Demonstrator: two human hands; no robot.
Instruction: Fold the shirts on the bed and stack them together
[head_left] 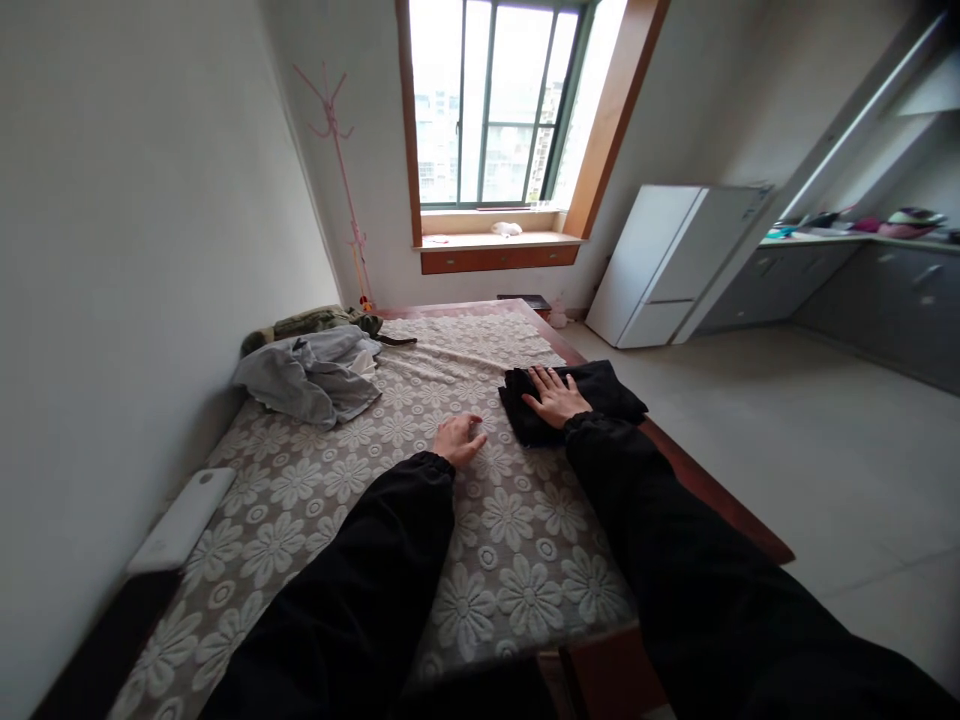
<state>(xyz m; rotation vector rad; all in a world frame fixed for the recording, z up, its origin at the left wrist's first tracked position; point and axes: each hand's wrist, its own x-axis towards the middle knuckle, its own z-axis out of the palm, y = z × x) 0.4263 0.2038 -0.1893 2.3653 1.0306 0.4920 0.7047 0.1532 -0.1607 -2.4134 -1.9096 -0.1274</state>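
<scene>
A folded black garment (pixel 609 388) lies near the right edge of the table, on a grey cloth with white flowers (pixel 510 515). My right hand (pixel 556 396) rests flat on top of it with the fingers spread. To its left, my left hand (pixel 459 440) is over the flowered cloth, apart from the garment, its fingers loosely curved with a gap between thumb and fingers. It holds nothing that I can see. What kind of garment the black one is, I cannot tell.
A crumpled grey garment (pixel 315 370) and a camouflage-patterned item (pixel 322 320) lie at the back left by the wall. Nearer on the left is a white flat object (pixel 184 518). Beyond the table stand a pink coat rack (pixel 345 180) and a white fridge (pixel 675 255).
</scene>
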